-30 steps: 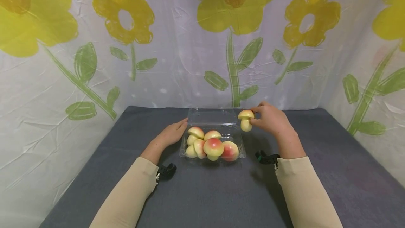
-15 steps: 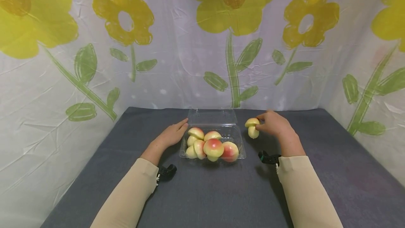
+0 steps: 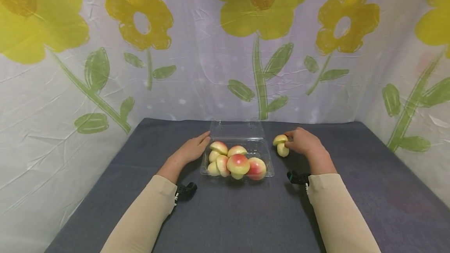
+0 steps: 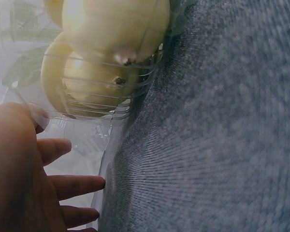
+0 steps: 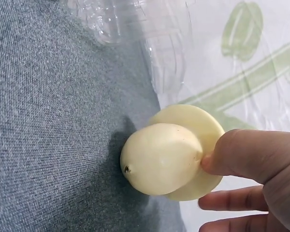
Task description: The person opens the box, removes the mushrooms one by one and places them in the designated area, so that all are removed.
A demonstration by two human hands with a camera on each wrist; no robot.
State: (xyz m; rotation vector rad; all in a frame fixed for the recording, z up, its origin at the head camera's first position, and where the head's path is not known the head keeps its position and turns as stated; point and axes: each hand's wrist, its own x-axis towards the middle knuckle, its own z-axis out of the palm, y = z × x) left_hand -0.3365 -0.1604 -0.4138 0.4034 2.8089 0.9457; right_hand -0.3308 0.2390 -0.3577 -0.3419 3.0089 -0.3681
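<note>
My right hand [image 3: 305,142] pinches a toy mushroom [image 5: 159,159] by its cap, thumb at the place where cap and pale stem meet. The stem's end is low, close over the cloth, right of the box. A clear plastic clamshell box [image 3: 265,145] stands in the middle with its lid [image 3: 236,130] raised at the back. Inside lie several mushrooms [image 3: 238,164] with red-and-yellow caps. My left hand [image 3: 191,149] is at the box's left side, fingers extended along it. From the left wrist view, the fingers [image 4: 79,186] are spread and the thumb is up at the box rim.
A dark grey cloth [image 3: 225,218] covers the table. Behind it and at both sides hangs a pale curtain [image 3: 197,69] printed with yellow flowers. Black straps [image 3: 186,190] are worn at both wrists.
My right hand has carried the mushroom rightward and down, from beside the lid to low over the cloth right of the box. The left hand and box keep their places.
</note>
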